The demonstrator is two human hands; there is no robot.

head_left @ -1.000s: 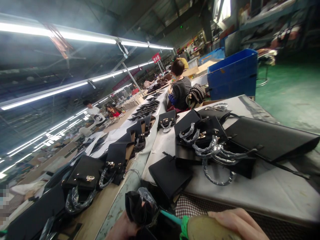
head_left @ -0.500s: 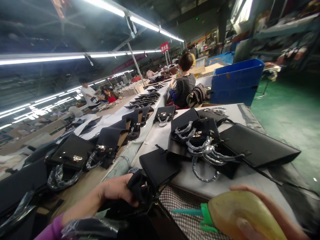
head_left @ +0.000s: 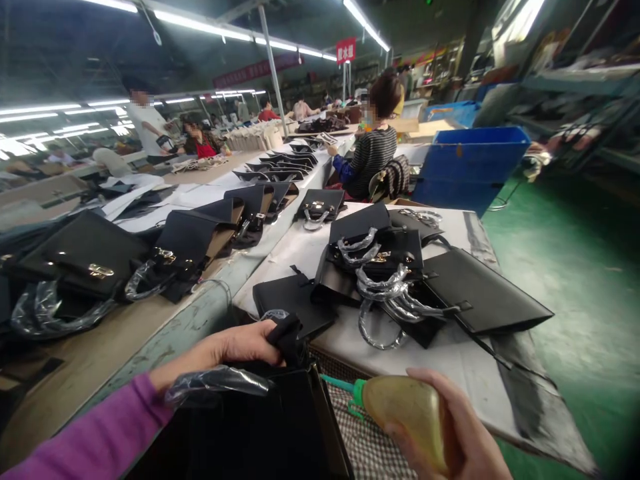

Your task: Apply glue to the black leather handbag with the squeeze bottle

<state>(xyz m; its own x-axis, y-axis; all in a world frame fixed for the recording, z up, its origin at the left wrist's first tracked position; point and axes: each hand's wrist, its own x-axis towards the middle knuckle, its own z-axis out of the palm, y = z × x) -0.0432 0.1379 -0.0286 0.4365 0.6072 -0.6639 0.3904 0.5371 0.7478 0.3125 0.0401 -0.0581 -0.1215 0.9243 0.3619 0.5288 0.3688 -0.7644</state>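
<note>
My left hand [head_left: 235,348] grips a fold of black leather on the top edge of a black handbag [head_left: 270,427] that stands in front of me; its plastic-wrapped handle [head_left: 215,383] lies just below my wrist. My right hand [head_left: 450,433] holds a yellowish squeeze bottle [head_left: 405,410] with a green nozzle [head_left: 345,388] that points left toward the bag's edge. A pile of black handbags [head_left: 390,280] with wrapped handles lies on the white-covered table [head_left: 480,373] beyond.
A long bench [head_left: 115,347] on the left carries more black bags [head_left: 85,257]. A person in a striped top [head_left: 370,157] sits ahead beside a blue crate [head_left: 470,167]. Other workers are further back. Green floor [head_left: 575,267] runs along the right.
The view has tilted down and swung. My left hand came up onto the bag's top edge and stays there. The bottle moved slightly left, nozzle nearer the bag.
</note>
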